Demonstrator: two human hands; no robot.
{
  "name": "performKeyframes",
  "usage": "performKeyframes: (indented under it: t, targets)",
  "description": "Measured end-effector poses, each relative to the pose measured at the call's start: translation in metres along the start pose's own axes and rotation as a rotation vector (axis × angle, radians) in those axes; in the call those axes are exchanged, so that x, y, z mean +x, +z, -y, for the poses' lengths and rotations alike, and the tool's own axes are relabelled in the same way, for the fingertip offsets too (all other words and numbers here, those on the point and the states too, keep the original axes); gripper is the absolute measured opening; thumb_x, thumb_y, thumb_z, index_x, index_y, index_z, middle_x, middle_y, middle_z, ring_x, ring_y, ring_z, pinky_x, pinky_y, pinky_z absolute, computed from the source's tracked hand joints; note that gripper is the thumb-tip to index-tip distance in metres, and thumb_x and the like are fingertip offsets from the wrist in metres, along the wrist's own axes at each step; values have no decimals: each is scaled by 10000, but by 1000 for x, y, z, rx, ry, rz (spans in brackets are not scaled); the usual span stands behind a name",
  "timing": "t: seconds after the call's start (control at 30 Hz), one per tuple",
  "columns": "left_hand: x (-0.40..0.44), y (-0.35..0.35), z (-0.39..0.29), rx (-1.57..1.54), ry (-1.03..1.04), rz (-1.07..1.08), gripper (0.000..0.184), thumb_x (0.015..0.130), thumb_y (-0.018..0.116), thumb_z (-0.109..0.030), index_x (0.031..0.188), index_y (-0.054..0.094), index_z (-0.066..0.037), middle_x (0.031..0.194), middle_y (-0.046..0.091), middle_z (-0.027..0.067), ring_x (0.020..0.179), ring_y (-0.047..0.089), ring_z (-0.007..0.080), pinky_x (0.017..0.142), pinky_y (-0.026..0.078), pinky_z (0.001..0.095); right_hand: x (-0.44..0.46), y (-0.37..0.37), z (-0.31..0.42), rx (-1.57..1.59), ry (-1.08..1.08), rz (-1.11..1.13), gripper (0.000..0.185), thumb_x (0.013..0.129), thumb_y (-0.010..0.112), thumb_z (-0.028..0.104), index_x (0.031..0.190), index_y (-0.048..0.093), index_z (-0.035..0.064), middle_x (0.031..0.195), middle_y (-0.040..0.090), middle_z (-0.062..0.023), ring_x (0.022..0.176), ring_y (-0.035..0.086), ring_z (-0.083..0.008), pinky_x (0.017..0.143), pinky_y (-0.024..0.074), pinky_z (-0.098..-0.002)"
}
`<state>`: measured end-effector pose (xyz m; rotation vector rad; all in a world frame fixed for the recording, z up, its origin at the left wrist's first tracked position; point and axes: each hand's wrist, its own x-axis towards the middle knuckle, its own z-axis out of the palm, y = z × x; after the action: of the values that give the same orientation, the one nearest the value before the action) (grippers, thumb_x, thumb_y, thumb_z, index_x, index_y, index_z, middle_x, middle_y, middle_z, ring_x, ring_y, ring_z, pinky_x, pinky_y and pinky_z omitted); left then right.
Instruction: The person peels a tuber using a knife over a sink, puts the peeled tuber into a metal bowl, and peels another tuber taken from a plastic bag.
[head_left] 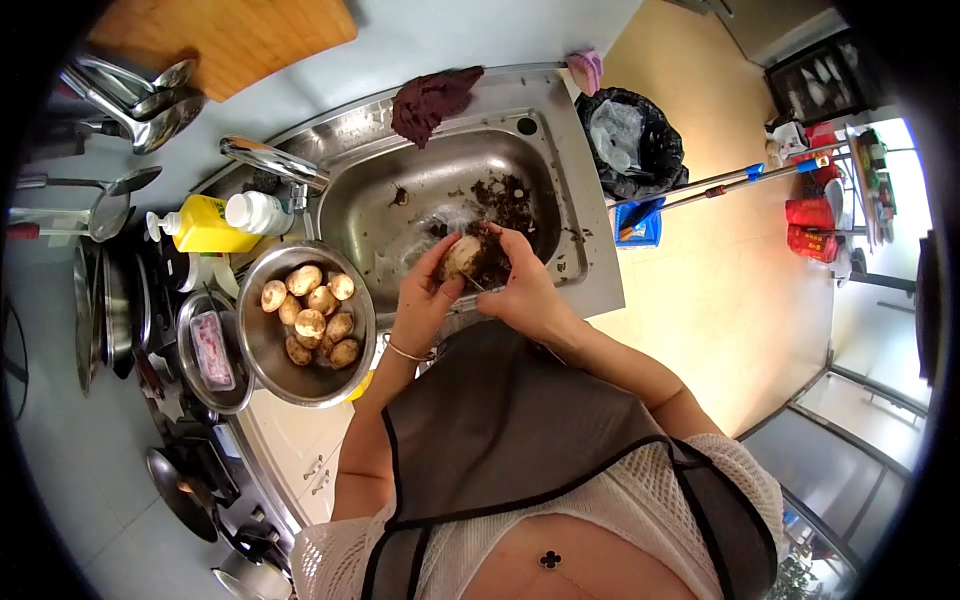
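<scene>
Over the front part of the steel sink point(370, 200), my left hand point(425, 300) has its fingers wrapped round a muddy potato point(461, 258). My right hand point(525, 285) is bent at the potato's other side, with a thin object between thumb and fingers that is too small to name. Dark peelings and dirt point(508, 203) lie in the basin behind and to the right of the hands. Left of the sink, a steel bowl point(262, 355) holds several potatoes point(310, 323).
A smaller bowl point(237, 400) with a packaged item point(212, 350), a yellow bottle point(212, 224) and a white bottle point(258, 213) stand at the left. The faucet point(275, 162) reaches over the sink's left edge. A maroon cloth point(430, 103) hangs at the back rim; a black-lined bin point(655, 150) stands right.
</scene>
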<state>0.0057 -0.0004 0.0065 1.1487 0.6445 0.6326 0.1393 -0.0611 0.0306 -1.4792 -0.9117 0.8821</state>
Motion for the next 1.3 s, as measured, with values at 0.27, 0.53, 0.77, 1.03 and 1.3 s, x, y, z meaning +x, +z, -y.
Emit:
performKeyframes:
  t: [0.27, 0.53, 0.77, 1.03, 1.3]
  targets:
    - [-6, -3, -7, -54, 37, 10, 459, 804, 505, 16, 1248, 394, -11, 1179, 478, 85, 1060, 471, 162, 932, 354, 285, 15, -25, 12, 295, 377, 213, 396, 626, 522, -73, 1021, 543, -48, 890, 592, -52, 792, 539, -107, 704, 431, -211]
    - [-6, -5, -8, 324, 104, 7, 466, 786, 526, 43, 1235, 426, -31, 1196, 475, 81, 1069, 466, 159, 909, 383, 274, 18, -27, 6, 294, 395, 288, 548, 590, 508, -108, 1133, 495, -32, 1019, 571, -66, 902, 531, -124, 789, 408, -205]
    - [0, 4, -7, 23, -20, -82, 507, 769, 536, 60, 1252, 408, -28, 1185, 484, 82, 1040, 485, 153, 896, 398, 274, -2, -3, 4, 3, -14, 50, 602, 564, 577, -61, 1153, 452, -55, 1136, 485, -119, 1036, 482, -181, 876, 381, -252]
    - [-3, -10, -3, -74, -52, 52, 523, 762, 526, 72, 1259, 392, -21, 1183, 481, 86, 1049, 487, 160, 899, 407, 289, 11, -22, -6, 77, 176, 253, 547, 566, 613, 4, 1101, 507, -36, 1039, 500, -119, 967, 507, -190, 821, 409, -264]
    - [-2, -9, -5, -180, -36, 45, 457, 804, 499, 31, 1246, 394, -19, 1204, 458, 96, 1067, 475, 177, 908, 411, 307, 12, -22, -4, 260, 345, 251, 607, 584, 522, -116, 1182, 438, -44, 1082, 535, -94, 966, 514, -134, 835, 406, -233]
